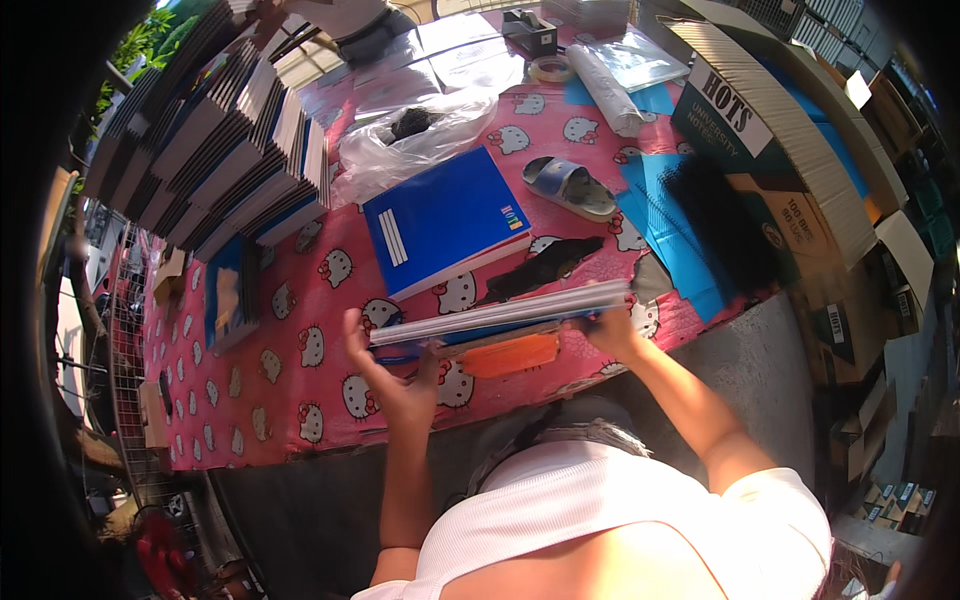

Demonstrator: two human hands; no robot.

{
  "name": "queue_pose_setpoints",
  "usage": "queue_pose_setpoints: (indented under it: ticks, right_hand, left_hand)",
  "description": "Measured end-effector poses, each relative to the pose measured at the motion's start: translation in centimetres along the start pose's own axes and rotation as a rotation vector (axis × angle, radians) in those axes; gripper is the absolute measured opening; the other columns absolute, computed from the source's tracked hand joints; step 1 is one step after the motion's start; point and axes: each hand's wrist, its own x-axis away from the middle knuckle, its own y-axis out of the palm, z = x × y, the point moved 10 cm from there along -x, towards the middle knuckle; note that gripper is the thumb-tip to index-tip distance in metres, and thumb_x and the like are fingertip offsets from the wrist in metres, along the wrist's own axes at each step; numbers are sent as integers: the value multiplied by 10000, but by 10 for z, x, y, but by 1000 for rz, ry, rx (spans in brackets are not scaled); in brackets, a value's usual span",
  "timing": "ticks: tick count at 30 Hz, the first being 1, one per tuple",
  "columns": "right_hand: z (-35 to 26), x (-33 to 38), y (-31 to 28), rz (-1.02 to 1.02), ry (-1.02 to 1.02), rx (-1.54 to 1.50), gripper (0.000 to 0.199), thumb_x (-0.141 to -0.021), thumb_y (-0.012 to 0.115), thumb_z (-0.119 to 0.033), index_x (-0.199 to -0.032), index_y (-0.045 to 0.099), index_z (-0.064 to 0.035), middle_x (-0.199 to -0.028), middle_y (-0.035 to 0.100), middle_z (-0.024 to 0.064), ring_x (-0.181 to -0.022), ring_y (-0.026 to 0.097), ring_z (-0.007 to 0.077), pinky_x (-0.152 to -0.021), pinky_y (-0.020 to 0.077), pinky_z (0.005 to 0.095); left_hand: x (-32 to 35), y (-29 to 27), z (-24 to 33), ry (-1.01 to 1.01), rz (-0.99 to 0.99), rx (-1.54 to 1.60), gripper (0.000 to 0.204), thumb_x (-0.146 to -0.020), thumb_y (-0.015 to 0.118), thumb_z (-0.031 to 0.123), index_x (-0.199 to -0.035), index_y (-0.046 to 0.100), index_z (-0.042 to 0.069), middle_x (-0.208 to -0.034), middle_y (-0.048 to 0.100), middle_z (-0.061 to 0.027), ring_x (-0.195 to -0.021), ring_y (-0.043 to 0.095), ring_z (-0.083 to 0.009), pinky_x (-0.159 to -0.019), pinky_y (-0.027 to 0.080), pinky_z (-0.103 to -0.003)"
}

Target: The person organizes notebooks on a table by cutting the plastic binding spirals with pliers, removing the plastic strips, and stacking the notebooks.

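Note:
I hold a thin stack of notebooks (500, 315) edge-on between both hands, above a pink cartoon-cat mat (290, 400). My left hand (390, 375) grips the stack's left end with fingers spread along it. My right hand (612, 325) clasps the right end. Just under the stack lies an orange flat item (510, 355). A pile of blue notebooks (445, 220) rests on the mat a little beyond the stack.
Tall fanned piles of notebooks (220, 140) stand at the far left. A clear plastic bag (420, 135), a sandal (570, 187), a tape dispenser (528, 30), blue covers (665, 235) and open cardboard boxes (790, 150) lie around. Bare concrete (760, 370) borders the mat on the right.

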Motion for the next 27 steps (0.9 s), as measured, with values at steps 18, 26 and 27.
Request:
queue_pose_setpoints:
  ticks: [18, 26, 27]
  right_hand:
    - [116, -66, -127, 230, 156, 420, 323, -787, 629, 64, -1077, 663, -76, -948, 609, 112, -795, 627, 270, -686, 510, 336]
    - [-103, -28, -79, 107, -95, -197, 360, -726, 725, 60, -1072, 692, -35, -840, 642, 94, -770, 654, 188, -652, 529, 262]
    - [-107, -29, -82, 116, -69, -161, 330, -709, 736, 51, -1022, 699, -48, -894, 663, 93, -774, 669, 195, -632, 545, 264]
  left_hand:
    - [-11, 78, 116, 394, -382, -305, 119, -791, 724, 193, -895, 735, 137, -942, 679, 2, -909, 611, -190, -1016, 264, -446]
    - [-9, 85, 105, 335, -475, -149, 144, -779, 741, 181, -907, 740, 114, -840, 698, 11, -795, 605, -147, -967, 294, -383]
    - [-10, 84, 107, 335, -457, -146, 150, -774, 750, 193, -900, 740, 112, -841, 699, 11, -783, 603, -143, -958, 299, -379]
